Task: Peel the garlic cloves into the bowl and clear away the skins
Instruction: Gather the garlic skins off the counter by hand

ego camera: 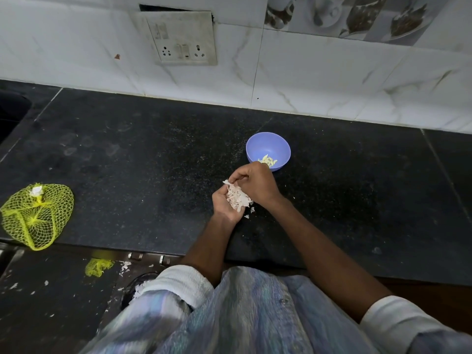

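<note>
While a yellow net [35, 215] lies at the left edge of the counter [153, 162], a smaller scrap of net [98, 267] and white flakes sit on the dark floor at lower left. Near the frame's middle, the left hand [224, 203] is cupped palm-up around a heap of skins [237, 199]. Just right, the right hand [258, 185] curls its fingers onto that heap, pinching skins. A few bits [249, 213] lie beneath. Right above the hands, the bowl [268, 144] holds peeled cloves [268, 160].
</note>
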